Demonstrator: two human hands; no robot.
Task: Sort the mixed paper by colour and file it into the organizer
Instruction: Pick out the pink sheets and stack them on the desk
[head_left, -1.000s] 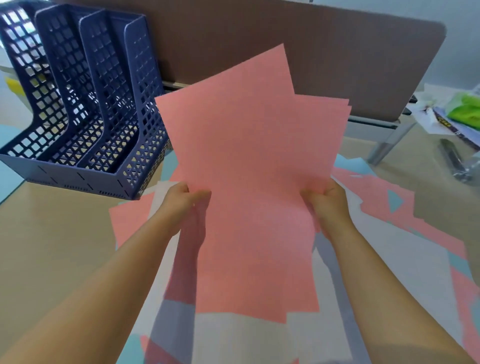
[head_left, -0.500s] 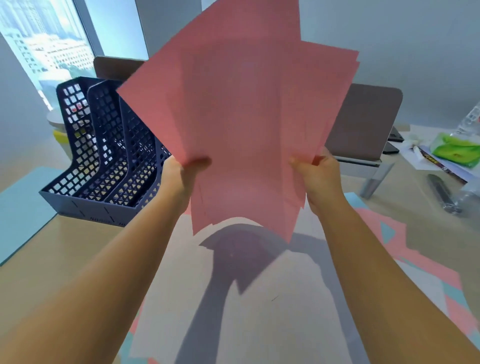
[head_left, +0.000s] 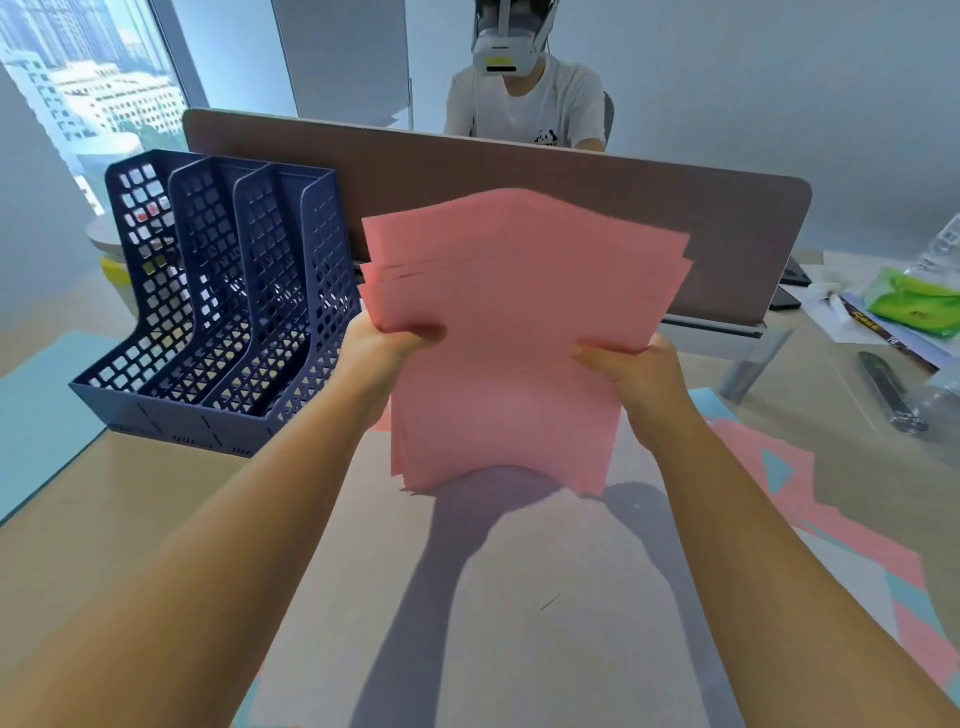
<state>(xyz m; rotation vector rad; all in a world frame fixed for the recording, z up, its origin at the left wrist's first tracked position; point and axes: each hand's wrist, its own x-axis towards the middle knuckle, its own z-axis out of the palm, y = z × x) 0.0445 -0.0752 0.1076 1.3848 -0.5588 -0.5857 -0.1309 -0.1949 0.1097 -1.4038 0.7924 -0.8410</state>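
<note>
A stack of pink paper (head_left: 514, 332) stands roughly upright above the desk, its sheets nearly squared up and its lower edge close to the white paper (head_left: 498, 613) lying below. My left hand (head_left: 387, 351) grips the stack's left edge and my right hand (head_left: 636, 374) grips its right edge. The dark blue organizer (head_left: 223, 312) with three empty slots stands on the desk to the left of the stack. More pink and light blue paper (head_left: 852, 545) lies mixed at the right.
A brown desk divider (head_left: 519, 176) runs behind the stack, and a person sits beyond it. A light blue sheet (head_left: 36, 415) lies at the far left. A green packet (head_left: 914, 306) and a dark pen-like object (head_left: 888, 389) lie at the right.
The fanned pink sheets have been gathered into a nearly even stack and lowered toward the desk. The view has tilted up, showing the person behind the divider.
</note>
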